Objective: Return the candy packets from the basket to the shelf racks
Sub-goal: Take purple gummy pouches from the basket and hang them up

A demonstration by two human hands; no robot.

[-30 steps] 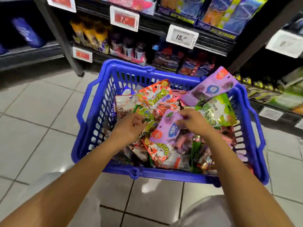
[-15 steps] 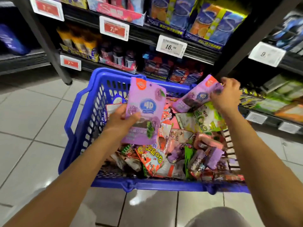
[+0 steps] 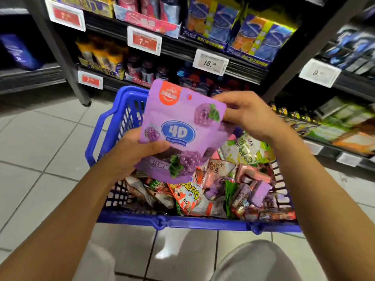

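Now both hands on purple packet (image 3: pixel 180 126)

Bare forearms, no sleeves in view, light grey trousers (image 3: pixel 257 262) over both knees
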